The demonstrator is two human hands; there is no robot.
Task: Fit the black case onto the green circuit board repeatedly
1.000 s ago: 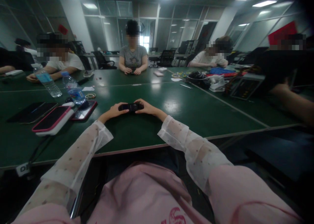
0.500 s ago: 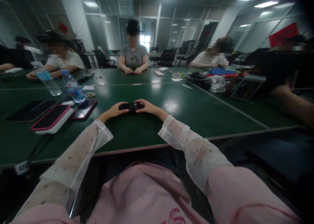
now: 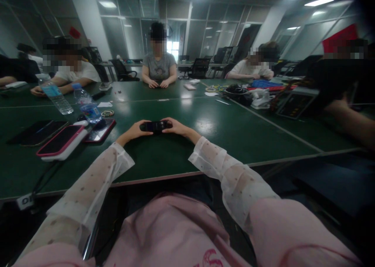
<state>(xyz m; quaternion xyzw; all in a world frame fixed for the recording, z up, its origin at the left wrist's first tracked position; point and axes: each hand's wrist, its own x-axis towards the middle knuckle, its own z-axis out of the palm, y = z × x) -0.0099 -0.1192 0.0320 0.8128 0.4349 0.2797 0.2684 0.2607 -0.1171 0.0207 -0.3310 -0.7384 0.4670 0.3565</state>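
Just above the green tabletop, or resting on it, a small black device with a dark screen [image 3: 156,126] lies crosswise between my two hands. Its left end is gripped by my left hand [image 3: 136,130], with the thumb along the near side and the fingers behind. My right hand [image 3: 177,127] pinches the opposite end in the same way. Faint light marks show on the screen, too small to read. Both ends are partly covered by my fingers.
To my left are a pink-edged phone [image 3: 61,140] on a white block, a dark tablet-like slab [image 3: 43,132], another phone [image 3: 100,130], two water bottles [image 3: 88,105] and a tape roll [image 3: 108,113]. A pen [image 3: 223,102] and bags [image 3: 260,99] lie right. Several people sit around the table [image 3: 249,134].
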